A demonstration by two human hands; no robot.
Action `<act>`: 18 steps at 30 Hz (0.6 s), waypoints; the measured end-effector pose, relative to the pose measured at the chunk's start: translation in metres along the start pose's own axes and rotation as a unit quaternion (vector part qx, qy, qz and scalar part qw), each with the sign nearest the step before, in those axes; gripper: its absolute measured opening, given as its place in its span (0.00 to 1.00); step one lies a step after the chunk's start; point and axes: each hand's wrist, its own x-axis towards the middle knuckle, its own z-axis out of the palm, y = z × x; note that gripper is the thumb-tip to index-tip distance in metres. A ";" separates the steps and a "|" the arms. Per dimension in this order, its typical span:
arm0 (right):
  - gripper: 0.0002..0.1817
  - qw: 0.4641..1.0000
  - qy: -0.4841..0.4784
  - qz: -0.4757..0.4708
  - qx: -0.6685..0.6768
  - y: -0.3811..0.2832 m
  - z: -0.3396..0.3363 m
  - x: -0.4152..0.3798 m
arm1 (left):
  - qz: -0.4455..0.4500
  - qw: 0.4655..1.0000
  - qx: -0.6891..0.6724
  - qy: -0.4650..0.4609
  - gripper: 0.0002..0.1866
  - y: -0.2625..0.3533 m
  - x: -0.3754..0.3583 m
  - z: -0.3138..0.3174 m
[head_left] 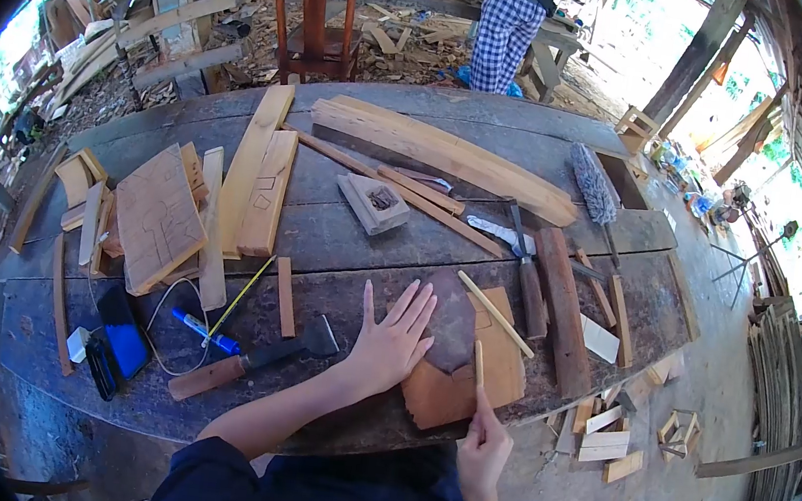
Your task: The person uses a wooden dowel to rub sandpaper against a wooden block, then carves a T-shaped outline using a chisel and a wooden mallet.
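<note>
I see the left hand point(394, 341) pressed flat, fingers spread apart, on a reddish-brown wooden panel point(463, 362) with a notched edge, lying at the near edge of the dark, weathered plank tabletop point(342, 244). The right hand point(483, 453) has its fingers clamped on a thin pale stick point(479, 362) resting against the panel. A hatchet point(255, 361) with a wooden handle lies just left.

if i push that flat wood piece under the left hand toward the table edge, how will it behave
The flat wood piece looks thin and rigid, so it would probably slide rather than bend. It already overhangs the table edge, so it may tip off. The left hand pressing flat likely keeps it steady.
</note>
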 end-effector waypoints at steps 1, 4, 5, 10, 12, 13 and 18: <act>0.21 1.000 0.000 -0.001 0.000 -0.002 0.001 -0.002 | 0.000 1.000 0.000 0.001 0.33 0.000 0.000 0.001; 0.22 0.998 -0.057 -0.006 0.011 -0.016 -0.003 -0.006 | 0.000 1.000 -0.007 -0.003 0.33 -0.001 0.000 0.002; 0.22 0.997 -0.052 0.051 0.017 -0.024 -0.008 -0.002 | 0.001 1.000 0.004 0.003 0.33 -0.001 0.000 0.003; 0.22 0.996 -0.057 0.070 0.010 -0.020 -0.008 0.000 | 0.002 1.000 -0.001 -0.001 0.33 0.000 0.001 0.001; 0.22 0.993 -0.100 0.045 0.035 -0.021 -0.006 -0.002 | 0.002 1.000 0.007 0.002 0.33 0.000 0.000 0.001; 0.22 0.992 -0.114 0.050 0.017 -0.025 -0.009 0.000 | 0.002 1.000 0.007 0.001 0.33 0.001 0.000 0.000; 0.22 0.996 -0.041 0.083 0.004 -0.006 -0.008 0.007 | 0.006 1.000 0.006 0.005 0.33 0.000 0.000 0.001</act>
